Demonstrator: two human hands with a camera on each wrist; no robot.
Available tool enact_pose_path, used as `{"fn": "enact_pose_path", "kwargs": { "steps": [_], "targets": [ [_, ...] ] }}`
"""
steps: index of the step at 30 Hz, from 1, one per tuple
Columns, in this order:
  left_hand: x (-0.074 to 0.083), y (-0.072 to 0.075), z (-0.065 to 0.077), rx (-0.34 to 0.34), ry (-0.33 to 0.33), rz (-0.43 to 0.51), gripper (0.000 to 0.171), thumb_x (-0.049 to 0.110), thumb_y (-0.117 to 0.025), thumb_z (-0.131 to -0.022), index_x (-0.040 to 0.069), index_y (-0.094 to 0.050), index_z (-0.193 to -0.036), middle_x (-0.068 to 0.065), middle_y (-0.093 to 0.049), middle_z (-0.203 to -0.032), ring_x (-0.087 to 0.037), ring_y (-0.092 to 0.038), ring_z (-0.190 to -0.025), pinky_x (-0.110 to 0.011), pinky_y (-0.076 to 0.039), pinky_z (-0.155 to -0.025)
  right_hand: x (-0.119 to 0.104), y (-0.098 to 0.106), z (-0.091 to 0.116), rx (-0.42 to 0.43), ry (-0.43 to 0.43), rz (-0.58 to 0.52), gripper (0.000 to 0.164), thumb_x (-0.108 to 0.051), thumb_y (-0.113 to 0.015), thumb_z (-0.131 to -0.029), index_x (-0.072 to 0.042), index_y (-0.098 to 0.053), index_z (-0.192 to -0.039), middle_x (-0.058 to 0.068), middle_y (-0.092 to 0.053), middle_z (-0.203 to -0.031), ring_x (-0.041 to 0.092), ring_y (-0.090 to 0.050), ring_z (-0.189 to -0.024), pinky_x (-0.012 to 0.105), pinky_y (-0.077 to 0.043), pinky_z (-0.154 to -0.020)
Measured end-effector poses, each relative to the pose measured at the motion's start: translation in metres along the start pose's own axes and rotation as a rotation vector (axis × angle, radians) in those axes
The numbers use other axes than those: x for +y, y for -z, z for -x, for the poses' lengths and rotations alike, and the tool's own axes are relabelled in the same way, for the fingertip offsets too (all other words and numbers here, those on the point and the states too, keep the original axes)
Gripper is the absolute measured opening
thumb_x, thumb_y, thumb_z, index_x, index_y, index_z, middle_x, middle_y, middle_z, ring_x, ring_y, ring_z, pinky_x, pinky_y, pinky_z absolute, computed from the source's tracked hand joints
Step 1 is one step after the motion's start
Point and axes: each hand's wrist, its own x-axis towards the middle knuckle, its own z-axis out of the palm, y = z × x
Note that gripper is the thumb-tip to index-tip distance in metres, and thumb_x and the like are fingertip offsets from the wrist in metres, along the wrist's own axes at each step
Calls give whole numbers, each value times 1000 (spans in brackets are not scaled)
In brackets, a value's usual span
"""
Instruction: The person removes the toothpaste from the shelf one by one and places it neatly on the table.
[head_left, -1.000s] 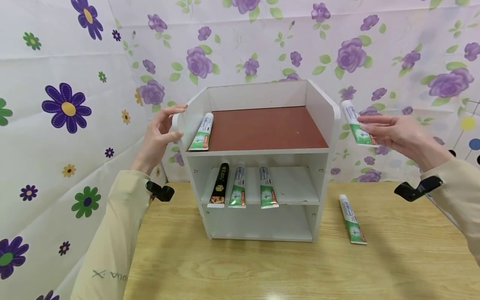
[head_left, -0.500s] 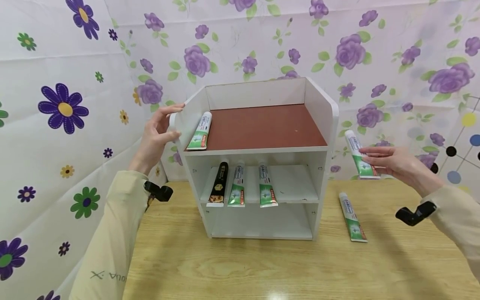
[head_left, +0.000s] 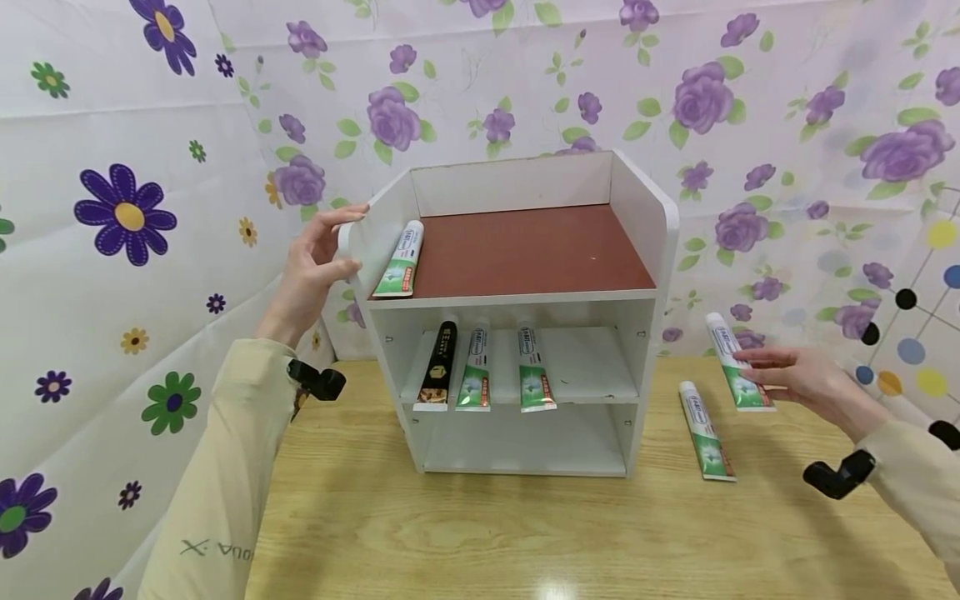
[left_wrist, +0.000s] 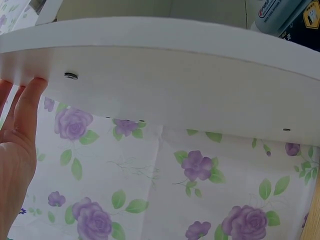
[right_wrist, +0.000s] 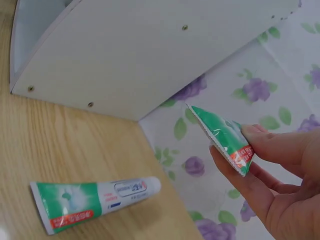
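Observation:
At the upper left of a small white shelf unit (head_left: 637, 217), my left hand (head_left: 307, 271) rests its fingertips against the side panel (left_wrist: 165, 85). In the left wrist view, those fingers press on the panel's outer face. To the right of the unit, my right hand (head_left: 806, 383) pinches a green and white toothpaste tube (head_left: 738, 367) between thumb and fingers, cap end up and tilted. Below and left of it, another matching toothpaste tube (head_left: 705, 433) lies on the wooden table (head_left: 525, 533).
One green and white tube (head_left: 401, 260) lies at the left of the brown top board (head_left: 517, 250). On the middle shelf (head_left: 592, 367) are a black tube (head_left: 438, 367) and two green and white tubes, flat ends overhanging the front. Flowered cloth (head_left: 465, 75) hangs behind.
My right hand has moved down with the toothpaste tube, from beside the unit's top to just above the table near the lying tube. The left hand stays at the panel.

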Motion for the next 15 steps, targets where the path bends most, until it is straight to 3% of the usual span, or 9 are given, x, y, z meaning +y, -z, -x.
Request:
{"fn": "enact_pose_path", "kwargs": {
  "steps": [4, 8, 15],
  "targets": [
    [1, 0, 1, 3, 1, -6, 51, -18, -46, -72, 6, -55, -117, -12, -38, -136, -28, -32, -122, -29, -44, -79, 13, 0, 2, -4, -7, 69, 58, -20, -61, -86, 5, -39, -133, 10, -46, -122, 10, -56, -93, 35, -47, -76],
    [2, -1, 1, 7, -1, -14, 52, -18, -46, -72, 6, -55, -117, -13, -37, -136, -28, -32, -123, -28, -44, -78, 30, -4, 3, -30, -21, 61, 58, -17, -59, -87, 10, -35, -132, 22, -39, -128, 14, -56, -92, 38, -47, -76],
    [2, -2, 2, 6, 9, -5, 53, -19, -45, -72, 6, -55, -117, -14, -36, -136, -28, -32, -123, -28, -44, -78, 62, -8, 5, -43, -71, 23, 46, -9, -59, -86, 14, -45, -123, 17, -53, -113, 22, -59, -86, 41, -47, -73]
  ]
}}
